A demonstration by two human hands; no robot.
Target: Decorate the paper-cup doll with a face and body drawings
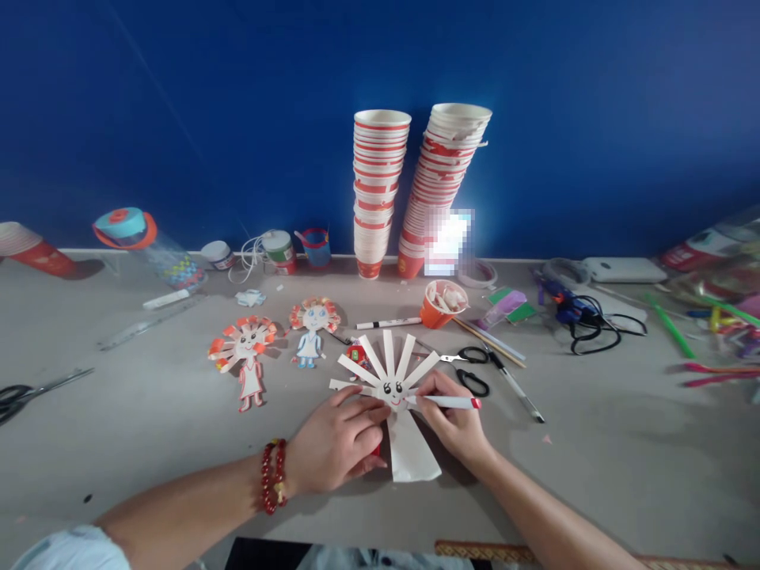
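A white paper doll (414, 447) lies in front of me, with fanned strips round its head, black eyes and a red smile. My left hand (340, 439) presses its fingers on the doll's left side, holding it against the table. Something red (376, 450) shows under that palm, mostly hidden. My right hand (454, 419) grips a white marker with a red end (451, 402), its tip at the doll's cheek. Two coloured paper dolls, one with a red-edged dress (250, 380) and one in blue (309, 346), lie to the left.
Black-handled scissors (472, 370) and a black-and-white pen (516, 388) lie right of the doll. An orange cup of scraps (439, 313) stands behind. Two tall paper-cup stacks, one upright (377, 190) and one leaning (442, 174), stand by the blue wall. More scissors (36, 394) lie far left.
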